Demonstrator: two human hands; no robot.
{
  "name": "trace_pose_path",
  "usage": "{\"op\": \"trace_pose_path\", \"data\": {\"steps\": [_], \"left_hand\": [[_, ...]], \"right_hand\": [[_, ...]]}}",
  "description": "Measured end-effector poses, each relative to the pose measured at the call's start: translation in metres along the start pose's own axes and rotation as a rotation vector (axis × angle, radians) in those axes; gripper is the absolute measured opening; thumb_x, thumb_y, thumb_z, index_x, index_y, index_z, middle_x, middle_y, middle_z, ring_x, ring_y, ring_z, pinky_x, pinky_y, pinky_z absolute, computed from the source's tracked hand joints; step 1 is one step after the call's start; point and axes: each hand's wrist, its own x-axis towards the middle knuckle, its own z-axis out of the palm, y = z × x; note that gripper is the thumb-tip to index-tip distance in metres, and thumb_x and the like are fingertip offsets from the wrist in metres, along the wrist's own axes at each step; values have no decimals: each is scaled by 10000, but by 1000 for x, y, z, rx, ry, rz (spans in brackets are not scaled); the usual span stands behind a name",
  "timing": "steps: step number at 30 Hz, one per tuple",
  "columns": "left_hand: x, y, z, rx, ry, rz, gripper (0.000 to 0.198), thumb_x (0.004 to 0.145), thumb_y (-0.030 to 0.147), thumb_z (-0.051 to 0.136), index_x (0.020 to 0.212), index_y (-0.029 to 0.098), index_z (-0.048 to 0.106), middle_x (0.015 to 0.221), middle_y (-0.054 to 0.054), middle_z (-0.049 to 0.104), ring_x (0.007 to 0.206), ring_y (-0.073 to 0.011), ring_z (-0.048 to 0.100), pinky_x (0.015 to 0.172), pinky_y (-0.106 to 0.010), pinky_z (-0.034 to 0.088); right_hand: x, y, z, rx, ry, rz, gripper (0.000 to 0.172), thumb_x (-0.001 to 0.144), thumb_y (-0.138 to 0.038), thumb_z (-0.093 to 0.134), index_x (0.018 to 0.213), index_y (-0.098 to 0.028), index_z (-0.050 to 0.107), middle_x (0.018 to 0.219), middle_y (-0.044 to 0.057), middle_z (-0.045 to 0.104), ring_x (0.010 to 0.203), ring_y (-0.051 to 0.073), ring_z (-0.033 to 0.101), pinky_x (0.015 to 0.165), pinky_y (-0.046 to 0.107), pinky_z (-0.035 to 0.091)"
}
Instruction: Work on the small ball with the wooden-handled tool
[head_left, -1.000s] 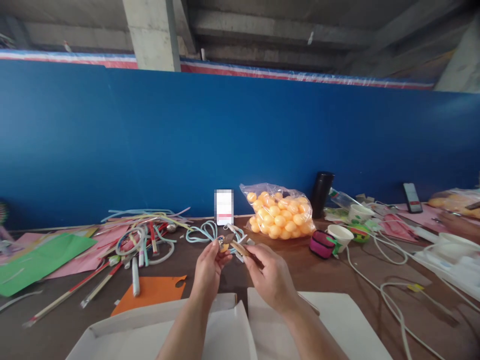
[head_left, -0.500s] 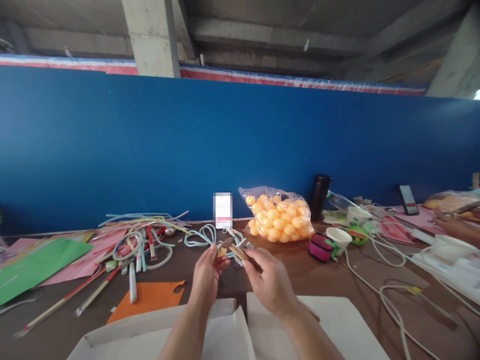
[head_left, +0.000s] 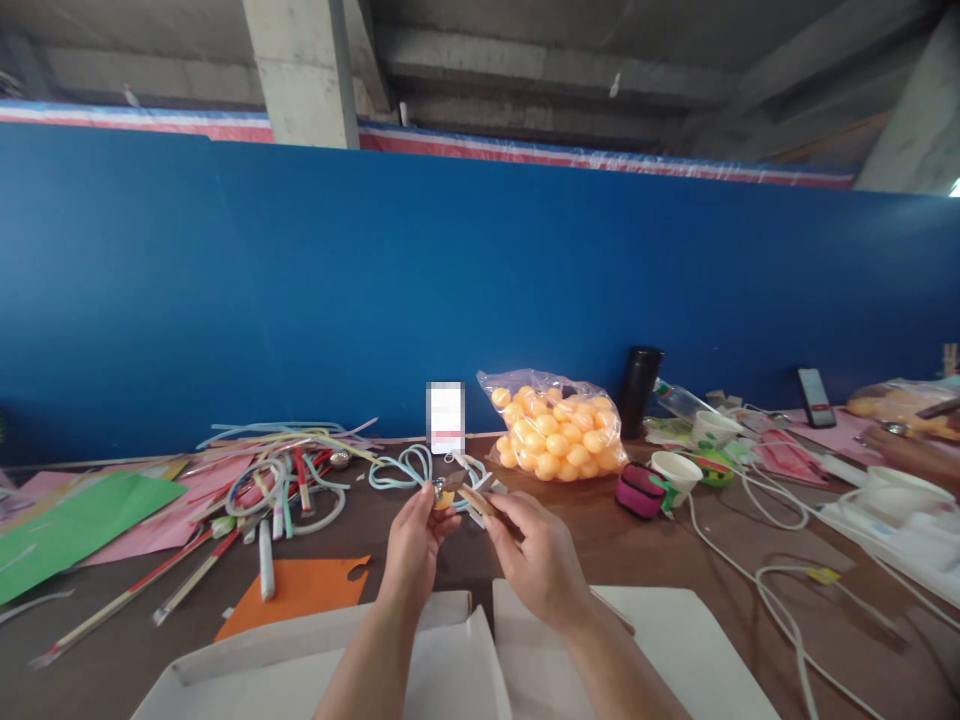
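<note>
Near the middle of the view, my left hand (head_left: pixel 415 535) pinches a small shiny silver piece (head_left: pixel 439 489) with an orange bit (head_left: pixel 445 499) just below it; its exact kind is too small to make out. Close to it on the right, my right hand (head_left: pixel 536 550) is closed on a slim wooden piece (head_left: pixel 477 500) that points at the silver one. A dark brown tip shows between the two, and I cannot tell whether they touch. Both hands are raised over the white box flaps (head_left: pixel 420 650). Light-blue tubing (head_left: pixel 405 470) lies behind my fingers.
A clear bag of orange balls (head_left: pixel 555 435) stands behind my right hand. Straws and tubes (head_left: pixel 277 490), orange paper (head_left: pixel 300 595) and green paper (head_left: pixel 82 525) lie left. A paper cup (head_left: pixel 677 478), black bottle (head_left: pixel 640 392) and white cable (head_left: pixel 780 610) are right, near another person's hand (head_left: pixel 904 448).
My hands keep nearly the same pose and grip. The view has shifted very slightly. At the far right, the other person's hand has moved, and a shiny piece now shows there.
</note>
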Motion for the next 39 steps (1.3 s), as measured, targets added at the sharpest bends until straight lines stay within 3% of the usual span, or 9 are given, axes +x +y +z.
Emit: {"op": "trace_pose_path", "data": {"steps": [39], "left_hand": [[1,-2,-3,16,-30,11,196,797,265,658,911,106,660,719,-53,656,588,-114,617,555,-241,553]], "right_hand": [[0,4,1,-36,28,4,229,899,-218,496,1079,-227,638,991,60,677,907,191,641,786,259,483]]}}
